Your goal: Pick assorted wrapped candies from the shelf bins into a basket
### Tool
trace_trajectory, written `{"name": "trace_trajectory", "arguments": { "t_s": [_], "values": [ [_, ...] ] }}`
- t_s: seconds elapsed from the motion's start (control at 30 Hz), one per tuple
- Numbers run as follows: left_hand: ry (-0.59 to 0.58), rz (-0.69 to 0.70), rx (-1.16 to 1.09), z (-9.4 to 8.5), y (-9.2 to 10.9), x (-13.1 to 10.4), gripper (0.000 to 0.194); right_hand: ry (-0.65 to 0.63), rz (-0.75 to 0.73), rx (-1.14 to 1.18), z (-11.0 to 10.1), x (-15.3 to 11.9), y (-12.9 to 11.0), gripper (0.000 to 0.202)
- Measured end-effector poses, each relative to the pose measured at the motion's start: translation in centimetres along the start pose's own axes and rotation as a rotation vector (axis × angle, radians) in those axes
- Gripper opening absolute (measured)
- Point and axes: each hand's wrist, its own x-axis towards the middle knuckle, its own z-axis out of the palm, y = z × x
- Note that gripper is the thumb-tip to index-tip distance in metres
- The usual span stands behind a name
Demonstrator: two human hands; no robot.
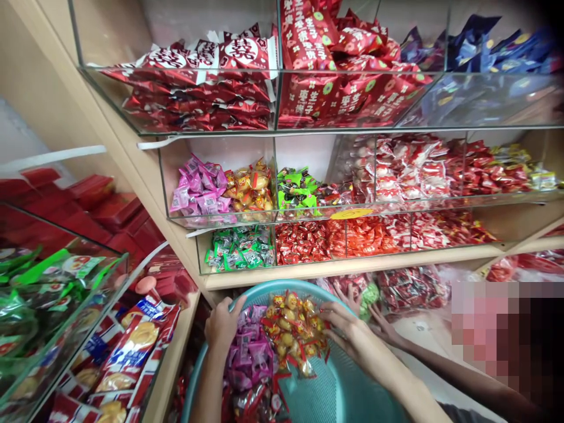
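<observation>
Here's the teal basket (308, 392), below the shelves, with purple packets (251, 352) and golden packets (291, 329) side by side, dark red packets (259, 405) nearest us. The left hand (222, 323) is closed around the rim; the right hand (341, 326) reaches in, fingers loosely extended at the golden pile, and whether they grip one I can't tell. So three kinds are in, it appears, with a broad patch of mesh bare: partly filled, I'd judge. Similar purple sweets (200, 188) and golden sweets (251, 188) sit in the shelf bins above. Beyond, a co-worker's hands (383, 326) flank a green bundle (369, 299).
</observation>
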Motion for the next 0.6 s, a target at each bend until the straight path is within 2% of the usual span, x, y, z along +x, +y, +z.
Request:
{"name": "trace_trajectory", "arguments": {
  "t_s": [0.1,0.27,0.47,0.6],
  "values": [
    [0.001,-0.002,-0.001,-0.1,0.1,-0.1,0.059,-0.033,-0.044,-0.013,0.5,0.3,-0.1,0.027],
    [0.006,-0.009,0.015,-0.3,0.3,-0.2,0.058,-0.038,-0.027,-0.064,1.6,0.5,0.0,0.024],
    [0.0,-0.011,0.014,-0.3,0.2,-0.2,0.058,-0.006,0.005,-0.157,1.6,1.3,-0.3,0.023],
    [0.009,-0.017,0.015,-0.3,0.0,-0.2,0.06,-0.023,0.02,-0.135,1.9,1.8,0.0,0.023]
  ]
}}
